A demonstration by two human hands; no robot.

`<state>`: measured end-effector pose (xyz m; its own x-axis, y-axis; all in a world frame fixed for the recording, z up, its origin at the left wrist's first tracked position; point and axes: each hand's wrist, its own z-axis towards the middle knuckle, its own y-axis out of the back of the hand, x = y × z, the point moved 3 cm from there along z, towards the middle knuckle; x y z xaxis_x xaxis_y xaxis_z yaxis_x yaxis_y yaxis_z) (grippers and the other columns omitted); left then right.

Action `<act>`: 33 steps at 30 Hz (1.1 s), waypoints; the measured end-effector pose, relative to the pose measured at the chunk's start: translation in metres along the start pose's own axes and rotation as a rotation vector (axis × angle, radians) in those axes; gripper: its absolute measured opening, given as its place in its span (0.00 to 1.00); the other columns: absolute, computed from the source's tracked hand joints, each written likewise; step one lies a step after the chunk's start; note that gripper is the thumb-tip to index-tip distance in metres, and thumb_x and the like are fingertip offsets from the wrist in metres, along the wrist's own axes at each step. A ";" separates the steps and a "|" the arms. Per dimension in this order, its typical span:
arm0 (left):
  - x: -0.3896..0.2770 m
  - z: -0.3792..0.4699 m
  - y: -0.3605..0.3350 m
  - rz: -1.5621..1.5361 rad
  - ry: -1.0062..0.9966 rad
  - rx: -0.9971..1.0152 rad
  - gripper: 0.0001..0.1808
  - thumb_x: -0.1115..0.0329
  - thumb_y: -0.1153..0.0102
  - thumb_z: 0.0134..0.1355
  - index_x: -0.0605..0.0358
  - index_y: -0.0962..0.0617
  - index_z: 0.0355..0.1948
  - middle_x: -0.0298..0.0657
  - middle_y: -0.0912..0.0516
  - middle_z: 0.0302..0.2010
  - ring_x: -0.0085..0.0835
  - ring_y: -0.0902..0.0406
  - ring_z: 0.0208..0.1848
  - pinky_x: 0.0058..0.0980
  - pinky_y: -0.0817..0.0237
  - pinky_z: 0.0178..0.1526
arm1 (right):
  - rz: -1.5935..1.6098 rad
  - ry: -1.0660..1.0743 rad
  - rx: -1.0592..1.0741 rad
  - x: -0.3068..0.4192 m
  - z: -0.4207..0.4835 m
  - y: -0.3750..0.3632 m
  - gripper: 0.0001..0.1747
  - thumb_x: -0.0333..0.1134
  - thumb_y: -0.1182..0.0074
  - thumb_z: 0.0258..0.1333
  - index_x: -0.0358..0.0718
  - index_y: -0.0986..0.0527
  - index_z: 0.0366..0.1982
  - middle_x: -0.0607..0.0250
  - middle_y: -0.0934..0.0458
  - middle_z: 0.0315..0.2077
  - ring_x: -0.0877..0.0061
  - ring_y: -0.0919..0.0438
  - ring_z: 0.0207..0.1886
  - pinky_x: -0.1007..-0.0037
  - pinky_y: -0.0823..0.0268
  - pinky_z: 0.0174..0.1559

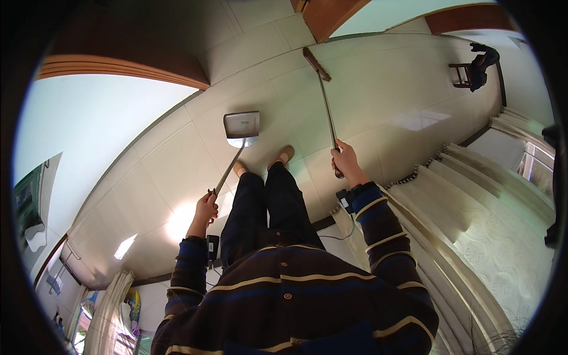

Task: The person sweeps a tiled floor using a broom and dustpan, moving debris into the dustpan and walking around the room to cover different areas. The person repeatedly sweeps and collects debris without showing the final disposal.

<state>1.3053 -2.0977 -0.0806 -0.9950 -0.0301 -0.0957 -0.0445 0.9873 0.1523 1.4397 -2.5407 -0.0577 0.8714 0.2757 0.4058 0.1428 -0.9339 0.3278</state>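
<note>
My left hand grips the upper end of the handle of a long-handled dustpan. Its pan rests on the tiled floor just ahead of my feet, to the left. In my right hand is the dark grip of a broom with a long metal handle. The broom's brown bristle head lies on the floor farther ahead, near the doorway and well apart from the dustpan. Whether the pan holds any dirt, I cannot tell.
Light tiles stretch around my feet. A wooden door frame stands at the left, and another wooden piece ahead. A small wooden chair with dark cloth stands at far right. Long pale curtains hang at my right.
</note>
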 end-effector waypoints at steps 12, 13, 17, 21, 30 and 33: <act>0.051 -0.007 -0.041 -0.244 0.050 -0.017 0.10 0.60 0.55 0.64 0.53 0.29 0.39 0.30 0.36 0.14 0.19 0.41 0.10 0.20 0.49 0.11 | -0.303 -0.089 0.162 -0.003 0.016 0.011 0.29 0.28 0.56 0.56 0.40 0.41 0.61 0.64 0.32 0.12 0.79 0.33 0.11 0.75 0.42 0.12; 0.060 -0.017 -0.029 -0.275 0.044 -0.021 0.10 0.60 0.55 0.64 0.53 0.29 0.39 0.30 0.36 0.14 0.19 0.41 0.10 0.20 0.49 0.11 | -0.300 -0.140 0.194 -0.003 -0.014 0.011 0.30 0.29 0.55 0.55 0.41 0.41 0.61 0.65 0.31 0.12 0.79 0.32 0.11 0.74 0.41 0.13; 0.073 -0.040 0.013 -0.355 0.023 -0.043 0.09 0.60 0.55 0.64 0.53 0.29 0.39 0.31 0.36 0.14 0.19 0.41 0.10 0.20 0.49 0.11 | -0.454 -0.118 0.260 0.014 -0.078 0.002 0.28 0.29 0.53 0.55 0.42 0.38 0.60 0.66 0.31 0.12 0.80 0.32 0.11 0.75 0.40 0.14; 0.092 -0.056 0.049 -0.394 0.050 -0.089 0.09 0.61 0.55 0.63 0.54 0.30 0.38 0.31 0.36 0.15 0.19 0.41 0.11 0.20 0.48 0.12 | -0.456 -0.097 0.244 0.029 -0.113 0.001 0.28 0.29 0.52 0.54 0.42 0.36 0.59 0.66 0.30 0.13 0.80 0.32 0.11 0.75 0.38 0.14; 0.098 -0.074 0.074 -0.544 0.038 -0.108 0.08 0.60 0.55 0.63 0.52 0.30 0.35 0.30 0.35 0.16 0.17 0.41 0.12 0.18 0.49 0.12 | -0.675 0.074 0.251 0.099 -0.045 -0.038 0.28 0.30 0.53 0.55 0.42 0.38 0.60 0.66 0.30 0.15 0.79 0.31 0.13 0.74 0.37 0.17; 0.090 -0.074 0.072 -0.599 0.044 -0.122 0.08 0.60 0.55 0.63 0.52 0.30 0.35 0.29 0.35 0.16 0.16 0.41 0.12 0.17 0.49 0.12 | -0.818 0.124 0.269 0.073 -0.059 -0.020 0.28 0.29 0.53 0.54 0.41 0.37 0.59 0.65 0.29 0.15 0.78 0.31 0.13 0.73 0.36 0.17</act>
<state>1.2054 -2.0406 -0.0051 -0.7967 -0.5830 -0.1594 -0.6044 0.7721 0.1965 1.4726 -2.4887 0.0156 0.3910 0.8922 0.2262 0.8217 -0.4491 0.3508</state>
